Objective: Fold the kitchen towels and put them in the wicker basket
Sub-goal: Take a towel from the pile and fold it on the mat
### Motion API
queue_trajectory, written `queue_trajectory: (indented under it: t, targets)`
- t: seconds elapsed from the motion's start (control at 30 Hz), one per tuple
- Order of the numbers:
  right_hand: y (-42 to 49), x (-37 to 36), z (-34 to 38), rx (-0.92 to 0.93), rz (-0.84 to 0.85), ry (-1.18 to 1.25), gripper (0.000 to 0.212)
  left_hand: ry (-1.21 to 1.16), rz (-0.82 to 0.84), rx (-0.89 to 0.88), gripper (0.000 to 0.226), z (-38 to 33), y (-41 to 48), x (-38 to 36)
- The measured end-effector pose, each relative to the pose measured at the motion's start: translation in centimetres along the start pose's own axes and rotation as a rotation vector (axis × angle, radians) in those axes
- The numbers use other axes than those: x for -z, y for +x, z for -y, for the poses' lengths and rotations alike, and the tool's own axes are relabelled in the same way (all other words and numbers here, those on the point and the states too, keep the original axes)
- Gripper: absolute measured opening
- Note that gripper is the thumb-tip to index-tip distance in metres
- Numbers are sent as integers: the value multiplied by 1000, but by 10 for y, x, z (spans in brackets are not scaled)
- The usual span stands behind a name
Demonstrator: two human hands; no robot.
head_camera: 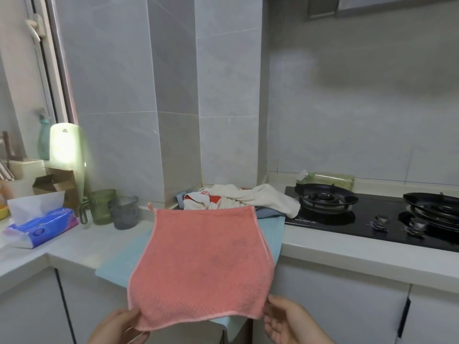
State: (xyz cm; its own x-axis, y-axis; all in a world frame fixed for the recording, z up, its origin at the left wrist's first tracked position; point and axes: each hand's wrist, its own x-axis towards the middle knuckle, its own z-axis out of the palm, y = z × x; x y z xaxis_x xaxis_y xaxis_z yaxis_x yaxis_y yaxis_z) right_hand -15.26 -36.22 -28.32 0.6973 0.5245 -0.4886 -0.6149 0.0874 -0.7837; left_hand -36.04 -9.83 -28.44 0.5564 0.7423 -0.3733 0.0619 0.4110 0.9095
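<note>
Towel point(203, 256): coral pink, waffle-patterned, edged in pale pink. Mat point(119, 259): light blue. Cream cloth point(268, 197) and red-printed white cloth point(202, 198) are also listed. Hob point(347, 227): black. Tissue pack point(49, 225): blue, purple. Wall tiles point(360, 108): pale grey.

Single head-worn wide-angle view; looks forward-down at corner counter point(82, 242), close; tiled wall point(360, 95) fills top.

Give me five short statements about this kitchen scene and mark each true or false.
1. The pink towel is spread out, unfolded. True.
2. A wicker basket is in view. False: none shows.
3. A pile of towels lies behind the pink towel. True.
4. The tissue pack lies right of the hob. False: it lies far to its left.
5. The left hand and right hand are at the pink towel's near corners. True.
</note>
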Motion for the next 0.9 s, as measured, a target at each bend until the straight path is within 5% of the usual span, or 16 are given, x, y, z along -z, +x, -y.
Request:
queue_trajectory:
  t: [0.13,0.47,0.9]
  targets:
    - [-5,12,11,25,61,-91,9,30,-43,-53,12,-17,-13,2]
    - [-1,-13,88,280,158,22,14,-61,99,-288,15,-93,-14,-20]
    - [21,19,36,112,3,33,18,-87,28,-9,13,-27,-10,-19]
